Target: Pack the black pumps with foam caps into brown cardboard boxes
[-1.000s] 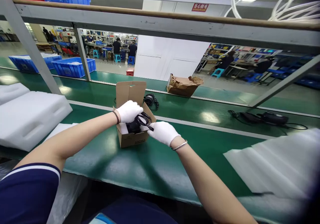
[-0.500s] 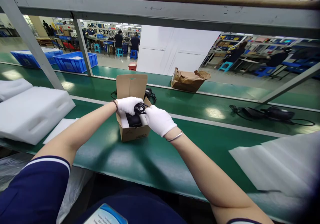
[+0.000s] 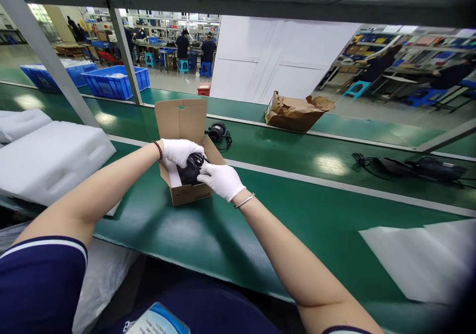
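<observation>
An opened cardboard box stands on the green work surface in front of me, its lid upright at the back. Inside it, a dark object sits between white foam; its kind is mostly hidden. My left hand, in a white glove, is closed around a coiled black cable at the box's mouth. From the right, my gloved right hand pinches the same cable over the box's right side.
Behind the box lies a black device with a cord. More black corded devices lie at right. A crumpled brown paper bag, blue crates, white foam blocks and white foam sheets surround the work area.
Both hands have lowered the cable coil closer into the box. The camera view has shifted, moving the box slightly left in the picture.
</observation>
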Available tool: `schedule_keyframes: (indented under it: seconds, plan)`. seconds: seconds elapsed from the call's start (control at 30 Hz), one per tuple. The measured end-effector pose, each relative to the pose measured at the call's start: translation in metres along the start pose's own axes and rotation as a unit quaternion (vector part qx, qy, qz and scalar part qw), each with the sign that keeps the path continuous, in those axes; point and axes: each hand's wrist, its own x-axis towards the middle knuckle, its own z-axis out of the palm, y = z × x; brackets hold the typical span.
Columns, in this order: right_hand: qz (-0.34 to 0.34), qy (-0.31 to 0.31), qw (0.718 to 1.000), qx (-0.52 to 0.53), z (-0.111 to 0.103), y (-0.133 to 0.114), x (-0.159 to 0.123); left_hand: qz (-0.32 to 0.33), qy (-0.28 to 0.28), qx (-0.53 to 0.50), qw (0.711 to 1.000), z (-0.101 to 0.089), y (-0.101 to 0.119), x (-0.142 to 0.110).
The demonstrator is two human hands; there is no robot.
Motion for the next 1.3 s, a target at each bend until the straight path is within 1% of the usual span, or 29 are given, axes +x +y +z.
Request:
schedule_keyframes:
  seconds: [0.1, 0.2, 0.27, 0.37, 0.43, 0.53, 0.57, 0.63, 0.7, 0.77, 0.83, 0.9, 0.97, 1.0, 1.07, 1.1, 1.13, 1.17, 1.2, 1.27, 1.3]
  plan:
    - [-0.004, -0.004, 1.000, 0.018, 0.002, 0.000, 0.001, -0.025, -0.025, 0.047, 0.998, 0.002, 0.004, -0.002]
    - [0.027, 0.031, 0.997, 0.060, 0.002, 0.002, -0.001, -0.035, -0.076, 0.138, 0.987, 0.007, 0.010, 0.001]
    - [0.007, 0.028, 0.999, 0.037, -0.001, 0.001, 0.000, -0.040, -0.090, 0.187, 0.977, 0.012, 0.015, 0.003]
    - [-0.051, -0.041, 0.996, -0.064, -0.007, -0.010, 0.010, -0.056, -0.054, 0.231, 0.970, 0.019, 0.024, 0.009]
    - [-0.047, -0.082, 0.987, -0.127, -0.010, -0.022, 0.022, -0.077, -0.030, 0.245, 0.966, 0.025, 0.029, 0.012]
    - [-0.028, -0.102, 0.980, -0.170, -0.013, -0.038, 0.038, -0.107, -0.017, 0.198, 0.974, 0.033, 0.027, 0.014]
    - [-0.028, -0.106, 0.979, -0.173, -0.014, -0.041, 0.041, -0.106, -0.017, 0.177, 0.978, 0.033, 0.024, 0.012]
    - [-0.041, -0.123, 0.976, -0.174, -0.016, -0.041, 0.041, -0.078, -0.013, 0.140, 0.987, 0.032, 0.015, 0.002]
    - [-0.057, -0.139, 0.973, -0.174, -0.017, -0.035, 0.039, -0.061, 0.008, 0.110, 0.992, 0.028, 0.006, -0.013]
    - [-0.064, -0.139, 0.974, -0.168, -0.015, -0.030, 0.037, -0.082, 0.029, 0.073, 0.994, 0.026, -0.001, -0.026]
    - [-0.066, -0.120, 0.977, -0.165, -0.010, -0.029, 0.039, -0.126, 0.022, 0.035, 0.991, 0.028, -0.004, -0.031]
    - [-0.078, -0.093, 0.979, -0.163, -0.005, -0.032, 0.044, -0.159, -0.010, 0.010, 0.987, 0.033, -0.002, -0.027]
    - [-0.104, -0.086, 0.979, -0.154, -0.003, -0.034, 0.049, -0.170, -0.026, -0.003, 0.985, 0.036, 0.001, -0.017]
    - [-0.120, -0.094, 0.977, -0.147, -0.005, -0.034, 0.051, -0.166, -0.025, -0.006, 0.986, 0.036, 0.002, -0.013]
    - [-0.146, -0.137, 0.970, -0.137, -0.011, -0.030, 0.054, -0.153, -0.021, -0.005, 0.988, 0.034, 0.002, -0.006]
    - [-0.145, -0.151, 0.969, -0.134, -0.015, -0.027, 0.055, -0.145, -0.021, -0.002, 0.989, 0.033, 0.001, -0.005]
    - [-0.142, -0.148, 0.970, -0.129, -0.018, -0.023, 0.056, -0.139, -0.022, 0.002, 0.990, 0.032, 0.000, -0.004]
    - [-0.145, -0.129, 0.973, -0.122, -0.019, -0.019, 0.057, -0.135, -0.023, 0.001, 0.991, 0.031, 0.000, -0.004]
    - [-0.159, -0.095, 0.976, -0.114, -0.018, -0.016, 0.057, -0.138, -0.023, -0.004, 0.990, 0.031, -0.001, -0.004]
    - [-0.208, -0.028, 0.974, -0.089, -0.012, -0.013, 0.059, -0.150, -0.013, -0.032, 0.988, 0.033, -0.001, -0.006]
    - [-0.229, -0.018, 0.970, -0.075, -0.008, -0.013, 0.060, -0.156, -0.003, -0.047, 0.987, 0.034, 0.001, -0.006]
